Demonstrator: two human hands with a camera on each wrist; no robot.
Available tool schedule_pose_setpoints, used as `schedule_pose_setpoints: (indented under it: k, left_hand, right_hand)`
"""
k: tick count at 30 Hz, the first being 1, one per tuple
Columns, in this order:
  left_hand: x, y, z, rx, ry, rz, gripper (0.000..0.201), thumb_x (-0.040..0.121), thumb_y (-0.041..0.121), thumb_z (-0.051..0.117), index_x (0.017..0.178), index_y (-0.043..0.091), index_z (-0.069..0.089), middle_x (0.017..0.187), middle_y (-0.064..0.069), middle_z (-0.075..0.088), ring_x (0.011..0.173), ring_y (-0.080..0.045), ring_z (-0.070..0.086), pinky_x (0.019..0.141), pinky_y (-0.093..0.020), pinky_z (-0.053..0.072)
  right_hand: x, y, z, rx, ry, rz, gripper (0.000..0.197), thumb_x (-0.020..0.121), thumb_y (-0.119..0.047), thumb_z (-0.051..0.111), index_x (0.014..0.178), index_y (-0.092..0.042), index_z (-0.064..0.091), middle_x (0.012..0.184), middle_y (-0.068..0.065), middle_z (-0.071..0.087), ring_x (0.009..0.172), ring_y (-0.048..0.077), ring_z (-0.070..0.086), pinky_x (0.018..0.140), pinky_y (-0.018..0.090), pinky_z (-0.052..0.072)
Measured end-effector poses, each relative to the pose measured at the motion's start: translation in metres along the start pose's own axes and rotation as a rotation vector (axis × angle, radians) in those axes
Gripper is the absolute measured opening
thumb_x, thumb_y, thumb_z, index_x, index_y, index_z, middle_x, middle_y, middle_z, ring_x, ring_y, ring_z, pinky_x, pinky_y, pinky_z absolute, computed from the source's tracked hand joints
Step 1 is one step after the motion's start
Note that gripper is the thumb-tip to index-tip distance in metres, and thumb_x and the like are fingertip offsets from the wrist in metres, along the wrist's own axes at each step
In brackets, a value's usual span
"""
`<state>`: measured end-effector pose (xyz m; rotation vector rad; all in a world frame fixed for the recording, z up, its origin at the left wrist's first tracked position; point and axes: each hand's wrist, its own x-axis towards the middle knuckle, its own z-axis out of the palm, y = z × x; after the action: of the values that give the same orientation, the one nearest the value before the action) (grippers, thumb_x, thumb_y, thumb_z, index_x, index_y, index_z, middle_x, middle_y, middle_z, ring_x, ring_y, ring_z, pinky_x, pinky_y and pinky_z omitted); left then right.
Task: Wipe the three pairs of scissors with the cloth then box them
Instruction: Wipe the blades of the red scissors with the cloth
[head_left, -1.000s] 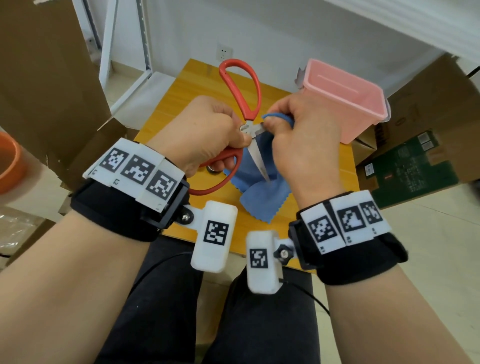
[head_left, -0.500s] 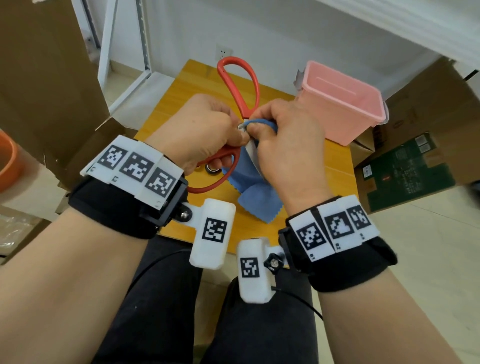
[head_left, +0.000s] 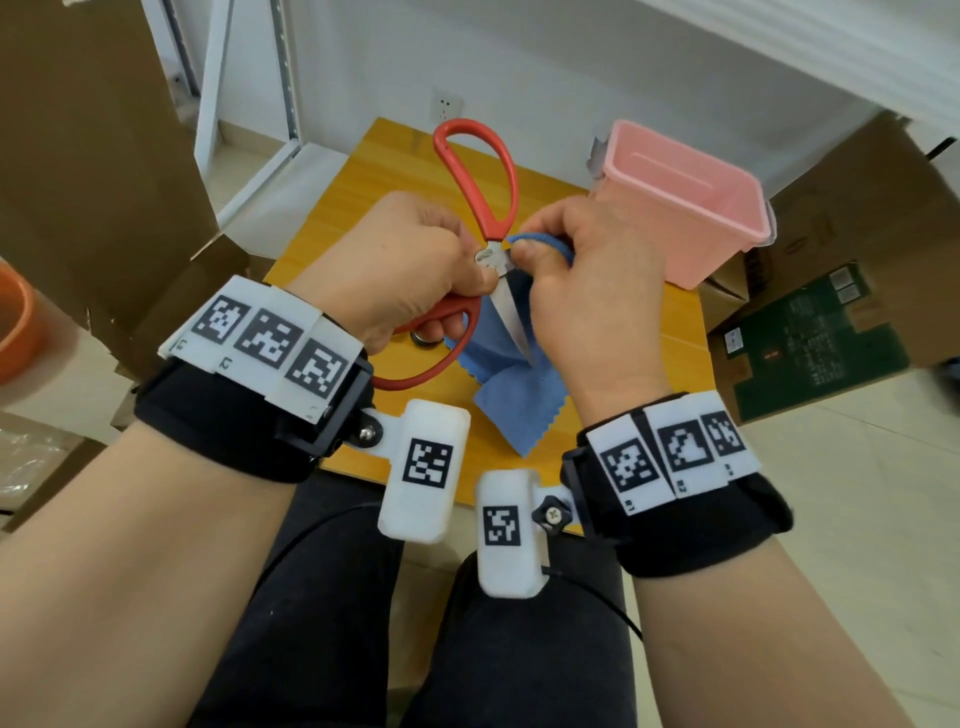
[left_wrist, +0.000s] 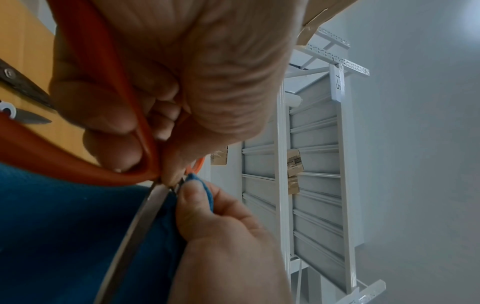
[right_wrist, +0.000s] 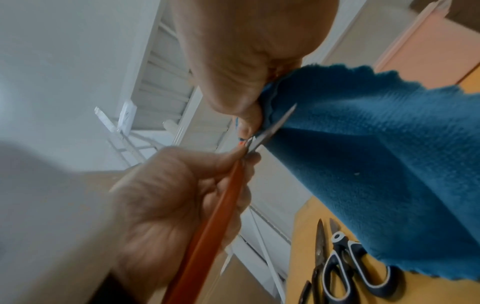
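My left hand (head_left: 395, 265) grips the red-handled scissors (head_left: 480, 176) by the lower handle loop, above the yellow table (head_left: 332, 218). The scissors stand open, one bare steel blade (head_left: 511, 317) pointing down towards me. My right hand (head_left: 587, 291) pinches a blue cloth (head_left: 511, 400) against the metal beside the pivot; the rest of the cloth hangs down to the table. The other blade is hidden by the cloth and fingers. Two more pairs lie on the table under the cloth: black-and-white-handled scissors (right_wrist: 350, 267) and dark slim scissors (right_wrist: 318, 257).
An empty pink plastic box (head_left: 685, 208) stands on the table's far right corner. Cardboard boxes (head_left: 841, 291) crowd the floor to the right, and more cardboard stands to the left. A white metal rack (left_wrist: 311, 164) stands behind, and an orange tub (head_left: 15, 327) sits at far left.
My right hand with the cloth slid over the blade against my left hand, then drew back right, so the blade shows again. The left hand keeps its grip, scissors barely moved.
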<state>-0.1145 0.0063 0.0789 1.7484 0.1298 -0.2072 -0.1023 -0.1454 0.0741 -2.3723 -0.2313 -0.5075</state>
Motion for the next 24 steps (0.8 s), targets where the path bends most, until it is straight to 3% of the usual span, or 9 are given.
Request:
schedule_pose_setpoints:
  k: [4,8,13,18,21,24]
  left_hand:
    - [-0.003,0.000,0.001,0.003,-0.006,-0.004,0.011,0.088,0.002,0.068,0.080,0.004,0.060,0.054,-0.012,0.056,0.040,-0.020,0.054,0.040,-0.026,0.039]
    - [-0.003,-0.001,0.003,-0.005,-0.001,-0.002,0.014,0.087,0.002,0.068,0.077,0.005,0.059,0.055,-0.013,0.057,0.039,-0.019,0.054,0.040,-0.025,0.040]
    - [-0.005,-0.002,0.003,-0.047,0.005,-0.021,0.013,0.086,0.000,0.069,0.095,0.002,0.060,0.057,-0.014,0.056,0.039,-0.020,0.053,0.037,-0.023,0.040]
    - [-0.004,-0.001,-0.002,-0.052,-0.001,-0.041,0.010,0.087,0.002,0.068,0.095,0.000,0.062,0.056,-0.014,0.055,0.038,-0.019,0.052,0.037,-0.022,0.039]
    - [-0.002,0.000,-0.005,-0.054,0.008,-0.048,0.009,0.087,0.002,0.068,0.094,0.000,0.063,0.052,-0.011,0.054,0.038,-0.018,0.052,0.036,-0.021,0.038]
    - [-0.002,0.000,-0.005,-0.056,0.010,-0.049,0.008,0.087,0.002,0.068,0.090,0.002,0.061,0.052,-0.010,0.054,0.038,-0.018,0.052,0.036,-0.022,0.039]
  right_hand:
    - [0.006,0.008,-0.005,-0.001,0.044,0.026,0.002,0.087,-0.019,0.068,0.087,-0.021,0.069,0.095,0.000,0.068,0.089,0.015,0.062,0.083,0.036,0.050]
    - [0.006,0.011,-0.006,0.018,0.069,0.042,0.005,0.088,-0.018,0.068,0.086,-0.023,0.067,0.096,0.002,0.067,0.090,0.015,0.061,0.085,0.035,0.050]
    - [0.005,0.013,-0.005,0.059,0.067,0.048,0.004,0.088,-0.018,0.068,0.087,-0.021,0.067,0.095,0.001,0.067,0.090,0.014,0.062,0.085,0.035,0.051]
    - [0.002,0.019,-0.009,0.315,0.094,0.148,0.001,0.090,-0.018,0.067,0.089,-0.018,0.068,0.086,-0.005,0.071,0.086,0.011,0.068,0.080,0.031,0.056]
    - [0.000,0.022,-0.011,0.319,0.167,0.173,0.008,0.090,-0.021,0.066,0.094,-0.015,0.065,0.086,-0.002,0.070,0.082,0.015,0.067,0.080,0.038,0.057]
    - [-0.001,0.015,-0.009,0.323,0.144,0.117,0.007,0.091,-0.018,0.066,0.093,-0.015,0.061,0.086,-0.002,0.068,0.083,0.014,0.067,0.079,0.035,0.057]
